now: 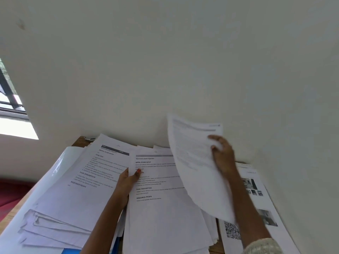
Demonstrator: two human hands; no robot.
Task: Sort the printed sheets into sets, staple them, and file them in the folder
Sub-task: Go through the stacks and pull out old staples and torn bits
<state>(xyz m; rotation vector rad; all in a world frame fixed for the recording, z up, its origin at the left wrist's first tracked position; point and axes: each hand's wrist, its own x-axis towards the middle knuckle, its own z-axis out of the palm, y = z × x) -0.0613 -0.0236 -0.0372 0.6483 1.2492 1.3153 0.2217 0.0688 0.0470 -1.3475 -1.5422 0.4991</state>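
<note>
Right now your left hand (128, 180) pinches the left edge of the middle pile (161, 213), thumb on the printed top page, about midway across the worktop (216, 248). Your right hand (224, 156) grasps a lifted sheet (192, 162), with the fingers curled round its right edge. That sheet hangs tilted above the right side of the middle pile. It is blurred, so its text cannot be read, and it hides the far right part of the pile beneath.

Along the worktop's left edge lies the left pile (82, 189), its near corners fanned apart. It rests on a glossy white cover (60, 162). A blue corner (71, 251) shows from under it at the near edge; you cannot tell whether either is the folder.

By the right edge, against the wall (165, 70), lies a photo sheet (260, 213) with a QR code, and your right forearm, in a pale knitted sleeve (262, 246), crosses over it. A small metal object (89, 138) sits at the far left corner, too small to identify. Beyond the left edge are a window (11, 107) and a red surface (11, 195).
</note>
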